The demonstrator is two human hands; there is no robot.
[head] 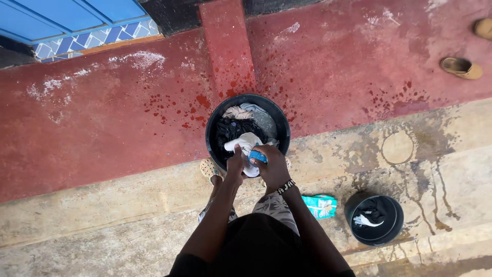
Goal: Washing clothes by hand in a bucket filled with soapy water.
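Person stands bent over a black basin (213,128) that sits on the red floor (102,118), right at the edge where the red floor meets the concrete step (128,205). Basin holds wet laundry: dark clothes (233,131), a beige piece (234,112) and a grey piece (262,120) toward the far side. A white cloth (247,142) lies on top at the near rim. Left hand (235,163) is closed, gripping the white cloth at its near end. Right hand (273,165) is curled around a blue soap bar (258,156), pressing it against the same cloth; a beaded bracelet (285,186) sits on that wrist. Hands are just beside each other, over the basin's near edge. A foot in a perforated beige clog (208,169) touches the basin's near-left side. On the step, right of the person: a teal packet (320,206), then a smaller black bucket (392,225) with dark and white cloth in it. Water splashes dot the red floor around the basin. Two tan sandals (461,67) lie at the floor's far right corner. Blue door (61,18) far left.
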